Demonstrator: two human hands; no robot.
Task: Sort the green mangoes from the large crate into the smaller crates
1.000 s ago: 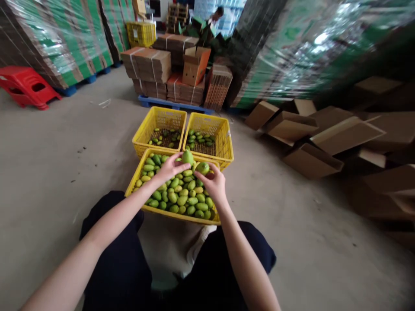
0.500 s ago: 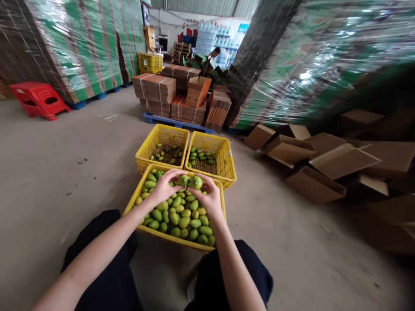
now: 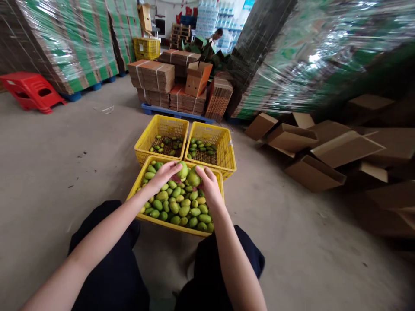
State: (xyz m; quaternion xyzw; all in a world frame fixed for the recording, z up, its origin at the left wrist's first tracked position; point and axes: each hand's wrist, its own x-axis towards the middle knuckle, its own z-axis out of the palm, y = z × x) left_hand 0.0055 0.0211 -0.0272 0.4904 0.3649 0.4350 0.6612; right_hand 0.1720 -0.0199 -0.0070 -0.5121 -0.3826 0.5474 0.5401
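A yellow crate (image 3: 177, 230) full of green and yellowish oval fruits (image 3: 184, 211) stands between my knees. Above its far part, my left hand (image 3: 167, 173) grips one green fruit (image 3: 182, 170) between thumb and fingers. Close beside it, my right hand (image 3: 207, 181) holds another green fruit (image 3: 193, 177). The two held fruits are side by side, nearly touching. Beyond the full crate are two more yellow crates, the left one (image 3: 144, 146) and the right one (image 3: 228, 156), each with some green fruits on its bottom.
Bundled flat cartons (image 3: 152, 75) lie on a blue pallet (image 3: 177, 113) ahead. Open cardboard boxes (image 3: 316, 172) are piled at right. A red stool (image 3: 32, 90) stands at left. Wrapped stacks rise on both sides. A person (image 3: 218, 33) is bent over at the back.
Both held fruits have been turned in my fingers, and my right hand now grips its fruit from above. The view has tilted down, so the crates sit higher in the picture.
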